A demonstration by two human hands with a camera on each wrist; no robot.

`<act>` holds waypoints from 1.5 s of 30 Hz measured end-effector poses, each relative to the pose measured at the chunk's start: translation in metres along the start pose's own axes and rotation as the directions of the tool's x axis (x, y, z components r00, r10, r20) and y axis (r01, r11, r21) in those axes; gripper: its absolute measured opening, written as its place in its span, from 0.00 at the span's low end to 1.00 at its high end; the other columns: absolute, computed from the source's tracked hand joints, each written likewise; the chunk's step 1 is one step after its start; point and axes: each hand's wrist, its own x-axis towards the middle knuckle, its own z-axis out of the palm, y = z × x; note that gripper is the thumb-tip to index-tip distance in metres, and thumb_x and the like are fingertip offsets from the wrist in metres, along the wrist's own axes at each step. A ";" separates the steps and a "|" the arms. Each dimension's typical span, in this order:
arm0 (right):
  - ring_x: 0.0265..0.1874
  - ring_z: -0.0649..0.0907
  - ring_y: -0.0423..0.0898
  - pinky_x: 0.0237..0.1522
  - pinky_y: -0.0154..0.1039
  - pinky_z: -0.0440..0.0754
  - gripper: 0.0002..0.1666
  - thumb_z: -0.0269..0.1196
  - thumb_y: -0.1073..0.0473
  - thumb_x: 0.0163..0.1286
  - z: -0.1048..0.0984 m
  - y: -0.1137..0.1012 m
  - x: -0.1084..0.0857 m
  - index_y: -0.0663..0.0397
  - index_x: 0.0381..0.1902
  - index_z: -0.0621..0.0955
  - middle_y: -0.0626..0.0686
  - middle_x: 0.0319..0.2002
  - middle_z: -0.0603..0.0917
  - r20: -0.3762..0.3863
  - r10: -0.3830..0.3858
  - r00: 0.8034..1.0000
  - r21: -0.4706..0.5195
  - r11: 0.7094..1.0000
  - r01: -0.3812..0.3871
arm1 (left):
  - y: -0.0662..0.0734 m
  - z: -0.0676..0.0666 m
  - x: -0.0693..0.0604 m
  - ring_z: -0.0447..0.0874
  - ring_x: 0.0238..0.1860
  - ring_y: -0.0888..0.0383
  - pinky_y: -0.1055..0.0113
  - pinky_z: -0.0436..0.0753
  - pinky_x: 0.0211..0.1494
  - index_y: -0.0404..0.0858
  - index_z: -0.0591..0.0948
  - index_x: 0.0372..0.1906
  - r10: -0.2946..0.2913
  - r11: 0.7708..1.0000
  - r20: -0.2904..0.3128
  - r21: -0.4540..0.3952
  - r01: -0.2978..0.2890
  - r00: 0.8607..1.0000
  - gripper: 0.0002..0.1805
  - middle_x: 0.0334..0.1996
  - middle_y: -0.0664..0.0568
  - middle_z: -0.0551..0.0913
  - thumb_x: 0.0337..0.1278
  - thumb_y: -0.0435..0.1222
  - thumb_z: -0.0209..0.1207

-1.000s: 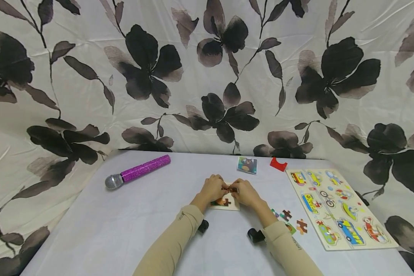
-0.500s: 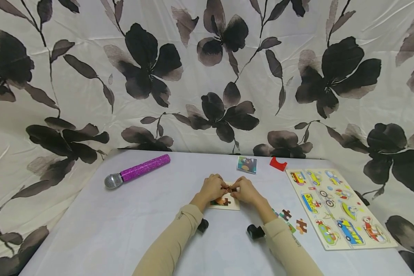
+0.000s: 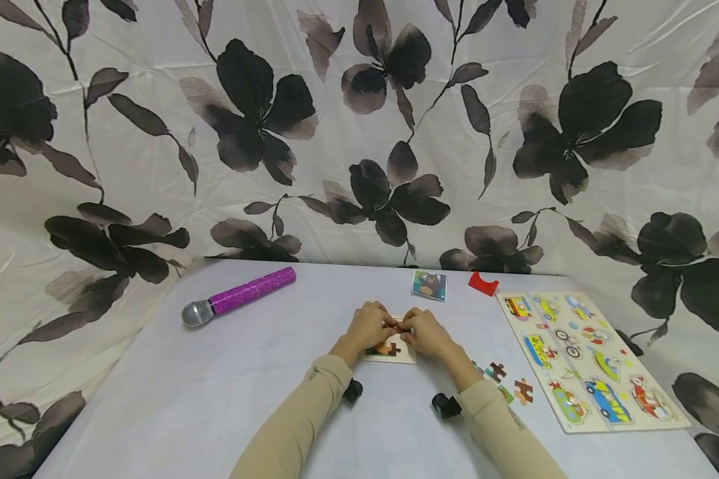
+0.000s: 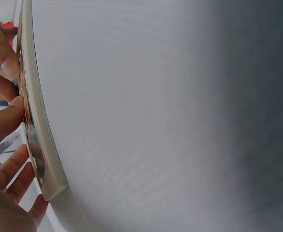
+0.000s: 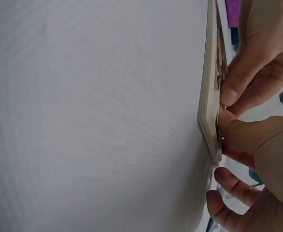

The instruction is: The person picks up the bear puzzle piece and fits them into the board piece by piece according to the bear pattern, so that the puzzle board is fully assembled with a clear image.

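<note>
Head view: L hand (image 3: 368, 327) & R hand (image 3: 424, 330) touch puzzle brd (image 3: 406, 356); can't tell if either grips anything. Loose pcs (image 3: 524, 392) nr right.

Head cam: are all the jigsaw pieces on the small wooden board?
No, several jigsaw pieces lie on the white table beside the right sleeve, off the board.

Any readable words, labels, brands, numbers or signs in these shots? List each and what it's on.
Legible text: none.
Left sleeve: small dark print near the cuff, too small to read.
Right sleeve: small dark print, too small and blurred to read.
Picture board: vehicle pictures, no legible lettering.
Card: picture, no legible lettering.
Puzzle tray: partly covered, no legible lettering.
</note>
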 end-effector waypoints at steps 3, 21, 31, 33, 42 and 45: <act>0.38 0.77 0.53 0.43 0.47 0.77 0.11 0.66 0.66 0.59 -0.001 0.000 0.002 0.65 0.41 0.85 0.56 0.38 0.80 -0.010 -0.043 0.999 0.000 0.999 0.043 | -0.001 -0.001 0.001 0.74 0.49 0.51 0.52 0.75 0.51 0.46 0.87 0.43 -0.008 1.000 0.006 0.014 0.008 1.000 0.11 0.47 0.49 0.80 0.56 0.42 0.63; 0.33 0.79 0.48 0.38 0.42 0.79 0.12 0.66 0.68 0.58 -0.003 0.000 0.004 0.69 0.40 0.84 0.57 0.34 0.80 0.016 -0.038 0.999 0.066 0.997 0.037 | 0.002 -0.002 -0.004 0.74 0.48 0.50 0.52 0.76 0.51 0.45 0.87 0.43 0.004 1.000 -0.006 -0.004 -0.004 1.000 0.11 0.47 0.48 0.80 0.56 0.41 0.63; 0.39 0.76 0.52 0.43 0.47 0.73 0.15 0.68 0.64 0.58 0.004 0.007 0.002 0.67 0.42 0.84 0.57 0.39 0.79 -0.056 -0.075 0.996 0.059 0.995 0.078 | 0.002 -0.004 -0.004 0.74 0.48 0.51 0.53 0.76 0.50 0.45 0.87 0.43 -0.001 1.000 -0.006 0.013 0.001 1.000 0.10 0.47 0.48 0.80 0.56 0.40 0.63; 0.40 0.74 0.53 0.43 0.48 0.71 0.16 0.68 0.62 0.59 0.005 0.008 0.000 0.66 0.44 0.84 0.57 0.41 0.78 -0.054 -0.046 0.997 0.057 0.997 0.049 | 0.002 -0.005 -0.004 0.74 0.48 0.51 0.53 0.76 0.50 0.45 0.87 0.43 0.001 1.000 -0.005 0.014 -0.001 1.000 0.11 0.46 0.48 0.80 0.56 0.40 0.63; 0.38 0.74 0.53 0.40 0.46 0.73 0.14 0.66 0.64 0.60 0.001 0.006 -0.002 0.65 0.43 0.85 0.56 0.41 0.79 -0.032 -0.038 0.999 0.003 0.999 0.038 | 0.002 -0.004 -0.004 0.74 0.48 0.50 0.54 0.75 0.50 0.45 0.87 0.43 0.001 1.000 -0.013 -0.002 -0.001 1.000 0.11 0.46 0.48 0.80 0.55 0.40 0.63; 0.37 0.79 0.52 0.42 0.46 0.78 0.11 0.68 0.66 0.57 0.000 0.004 -0.001 0.66 0.38 0.86 0.56 0.37 0.82 -0.057 -0.029 0.998 0.016 0.999 0.030 | 0.003 -0.005 -0.005 0.74 0.47 0.51 0.54 0.75 0.49 0.44 0.87 0.43 0.006 1.000 -0.017 -0.010 -0.006 1.000 0.11 0.45 0.48 0.80 0.55 0.40 0.63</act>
